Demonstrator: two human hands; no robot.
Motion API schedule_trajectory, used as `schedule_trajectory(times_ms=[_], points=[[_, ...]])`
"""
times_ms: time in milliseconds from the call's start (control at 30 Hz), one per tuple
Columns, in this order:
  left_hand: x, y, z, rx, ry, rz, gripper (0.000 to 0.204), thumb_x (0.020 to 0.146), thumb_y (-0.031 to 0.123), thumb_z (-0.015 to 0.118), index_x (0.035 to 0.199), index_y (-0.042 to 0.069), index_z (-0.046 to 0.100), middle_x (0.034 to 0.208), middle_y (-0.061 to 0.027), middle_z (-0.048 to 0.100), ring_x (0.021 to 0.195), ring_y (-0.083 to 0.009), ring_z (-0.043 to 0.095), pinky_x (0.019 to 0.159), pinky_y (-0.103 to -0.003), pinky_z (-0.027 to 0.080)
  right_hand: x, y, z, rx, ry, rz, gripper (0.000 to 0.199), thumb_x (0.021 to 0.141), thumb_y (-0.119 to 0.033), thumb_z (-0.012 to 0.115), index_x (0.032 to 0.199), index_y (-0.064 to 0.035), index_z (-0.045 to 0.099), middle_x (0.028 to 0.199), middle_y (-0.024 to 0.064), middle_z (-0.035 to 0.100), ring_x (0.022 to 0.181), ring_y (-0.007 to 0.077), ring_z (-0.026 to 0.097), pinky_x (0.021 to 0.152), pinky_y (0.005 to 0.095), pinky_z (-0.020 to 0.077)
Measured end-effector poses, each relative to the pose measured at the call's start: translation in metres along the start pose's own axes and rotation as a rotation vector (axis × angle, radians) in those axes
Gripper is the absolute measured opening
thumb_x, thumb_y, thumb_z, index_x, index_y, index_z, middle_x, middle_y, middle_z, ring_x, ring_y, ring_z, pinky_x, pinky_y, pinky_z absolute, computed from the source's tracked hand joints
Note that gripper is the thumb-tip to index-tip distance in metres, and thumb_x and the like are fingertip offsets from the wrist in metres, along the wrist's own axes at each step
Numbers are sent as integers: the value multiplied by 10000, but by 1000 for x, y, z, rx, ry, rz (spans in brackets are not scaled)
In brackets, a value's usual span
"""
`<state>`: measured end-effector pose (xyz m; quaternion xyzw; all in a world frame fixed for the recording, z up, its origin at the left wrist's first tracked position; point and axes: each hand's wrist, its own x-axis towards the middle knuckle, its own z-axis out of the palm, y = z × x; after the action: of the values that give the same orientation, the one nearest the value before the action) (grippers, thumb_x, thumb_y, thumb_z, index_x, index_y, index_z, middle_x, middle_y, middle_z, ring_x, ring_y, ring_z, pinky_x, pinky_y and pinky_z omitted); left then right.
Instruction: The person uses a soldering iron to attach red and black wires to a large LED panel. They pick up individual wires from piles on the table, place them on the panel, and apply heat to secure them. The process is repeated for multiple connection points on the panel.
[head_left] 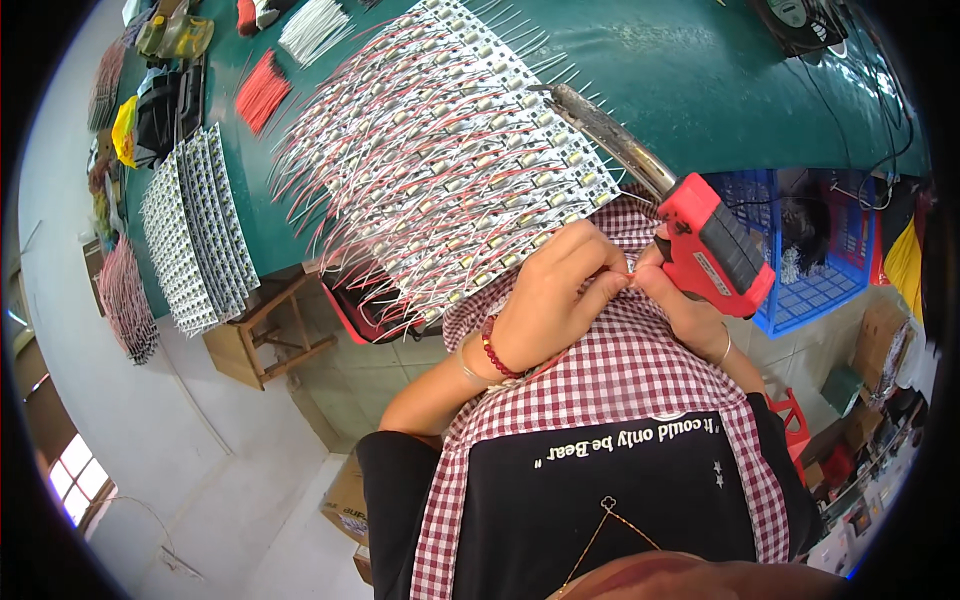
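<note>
In front of my apron, the fingertips of my left hand (560,295) and my right hand (690,318) meet in a pinch. Whatever lies between them is too small to make out, perhaps a thin wire end. My right hand also keeps hold of a red and black soldering gun (712,245), whose metal barrel points up and left. The gun's tip hangs over the edge of a large panel of circuit boards (440,150). Rows of red and white wires stick out from this panel, which lies on the table just beyond my left hand and slightly overhangs the near edge.
Bundles of red wires (263,92) and white wires (315,30) lie on the green table (690,100). More board panels (200,230) rest at the left edge. A blue plastic crate (815,290) stands at the right, a wooden stool (265,335) below the table on the left.
</note>
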<state>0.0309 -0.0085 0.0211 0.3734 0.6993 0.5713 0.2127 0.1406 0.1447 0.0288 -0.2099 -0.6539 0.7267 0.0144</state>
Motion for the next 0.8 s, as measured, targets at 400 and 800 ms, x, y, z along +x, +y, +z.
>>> schedule_trajectory(times_ms=[400,800], points=[[27,-36,-50,723,-13,322,228,707,16,631,908,100,698,729,-37,445,709,-209,481,658,-345,382,-16,26,-42,24,67,-135,393,900,-93,604,1240,28,448,682,89,561,579,161,549,566,285,460],[34,-43,-50,729,-71,398,189,722,52,637,904,73,686,745,-50,440,721,-208,481,648,-337,388,-69,67,-61,-95,111,59,144,849,-29,668,982,-16,616,796,14,605,691,100,557,627,270,454]])
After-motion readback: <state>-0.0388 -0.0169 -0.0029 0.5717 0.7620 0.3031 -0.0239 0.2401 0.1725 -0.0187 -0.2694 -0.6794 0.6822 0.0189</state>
